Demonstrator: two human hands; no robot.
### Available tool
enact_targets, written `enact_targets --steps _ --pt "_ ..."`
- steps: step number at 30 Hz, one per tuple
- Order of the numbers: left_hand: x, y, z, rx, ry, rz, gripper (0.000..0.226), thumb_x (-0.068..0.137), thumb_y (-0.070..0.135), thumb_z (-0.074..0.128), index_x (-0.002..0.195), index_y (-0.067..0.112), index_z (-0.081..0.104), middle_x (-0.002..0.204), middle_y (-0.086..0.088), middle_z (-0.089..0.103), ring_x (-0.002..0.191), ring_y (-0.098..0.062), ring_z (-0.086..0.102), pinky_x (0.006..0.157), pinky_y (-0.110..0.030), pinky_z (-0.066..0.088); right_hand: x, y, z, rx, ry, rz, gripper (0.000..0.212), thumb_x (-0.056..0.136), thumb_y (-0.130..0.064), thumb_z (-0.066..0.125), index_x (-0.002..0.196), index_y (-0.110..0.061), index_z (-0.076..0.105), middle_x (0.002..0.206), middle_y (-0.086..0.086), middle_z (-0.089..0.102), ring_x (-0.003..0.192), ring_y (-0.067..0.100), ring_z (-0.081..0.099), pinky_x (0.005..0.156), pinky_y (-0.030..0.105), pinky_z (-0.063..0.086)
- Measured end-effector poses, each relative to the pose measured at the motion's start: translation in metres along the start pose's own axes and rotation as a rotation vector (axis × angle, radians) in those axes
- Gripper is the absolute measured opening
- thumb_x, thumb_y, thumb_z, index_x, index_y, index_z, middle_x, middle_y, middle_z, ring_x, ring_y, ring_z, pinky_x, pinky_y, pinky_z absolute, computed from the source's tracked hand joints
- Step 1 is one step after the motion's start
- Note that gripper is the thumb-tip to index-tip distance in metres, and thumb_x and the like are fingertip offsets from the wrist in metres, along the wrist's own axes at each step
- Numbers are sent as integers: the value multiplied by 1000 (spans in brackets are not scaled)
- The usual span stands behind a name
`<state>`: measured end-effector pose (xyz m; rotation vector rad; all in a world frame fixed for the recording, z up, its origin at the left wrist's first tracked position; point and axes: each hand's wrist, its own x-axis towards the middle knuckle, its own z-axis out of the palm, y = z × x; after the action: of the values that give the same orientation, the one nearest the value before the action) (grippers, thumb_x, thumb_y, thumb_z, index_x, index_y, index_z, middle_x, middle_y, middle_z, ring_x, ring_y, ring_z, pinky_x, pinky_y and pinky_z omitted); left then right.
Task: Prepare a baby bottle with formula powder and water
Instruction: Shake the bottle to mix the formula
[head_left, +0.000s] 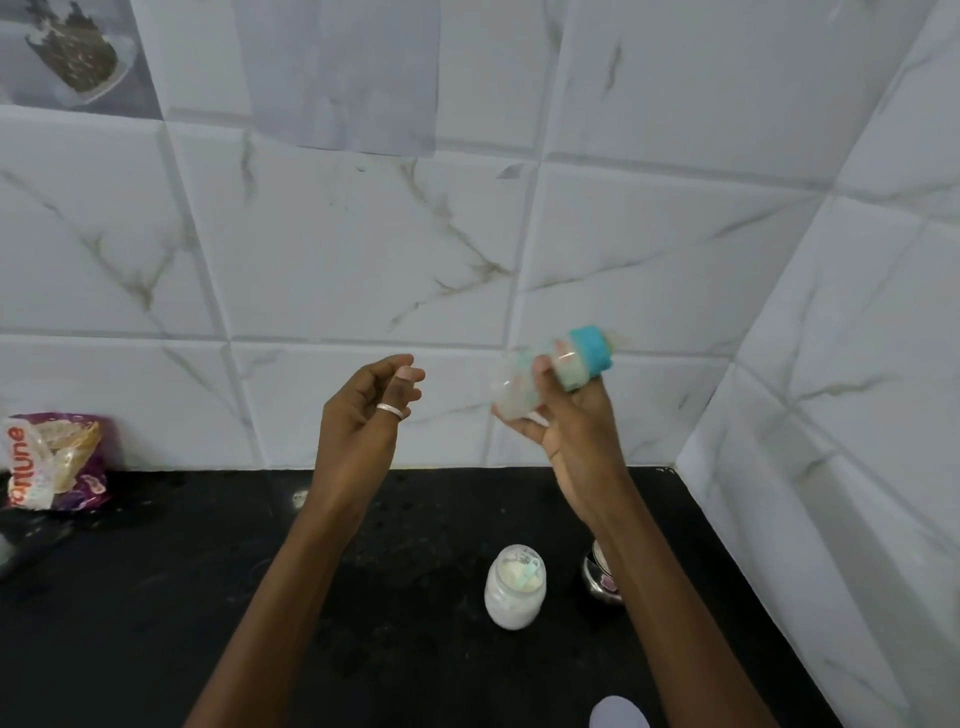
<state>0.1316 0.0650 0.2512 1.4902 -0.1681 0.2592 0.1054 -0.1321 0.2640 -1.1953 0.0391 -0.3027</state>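
Powder jar (515, 587) on counter (156, 597) | right fingers (524, 430) grip tilted bottle (511, 395) | left fingers (400, 371) loose, empty

Bench (156, 597): broad open stretch, lower left to centre. Lower centre-right blocked by open powder jar (515, 590); small metal pot (602, 579) near it, half hidden behind a forearm. Crumpled packet (57, 460) at left against back wall (363, 234). Side wall (831, 415) closes right. Mid-frame: left hand (363, 415), right hand (576, 431) holding bottle (514, 389); gap between them open.
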Motion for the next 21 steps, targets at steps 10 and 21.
enact_targets --steps 10,21 --pt "-8 11 19 5 37 27 26 103 35 56 122 22 68 107 10 76 99 -7 71 93 -30 56 -14 -4 -18 -172 -47 -6 66 78 -40 78 135 -18 52 125 5 67 119 25 68 86 46 62" --pt "-21 11 28 16 39 25 30 103 36 54 124 19 67 109 8 75 99 -8 71 94 -31 56 -24 -22 -31 -190 -133 -42 63 77 -36 73 135 -22 51 123 2 66 116 22 69 84 41 63"
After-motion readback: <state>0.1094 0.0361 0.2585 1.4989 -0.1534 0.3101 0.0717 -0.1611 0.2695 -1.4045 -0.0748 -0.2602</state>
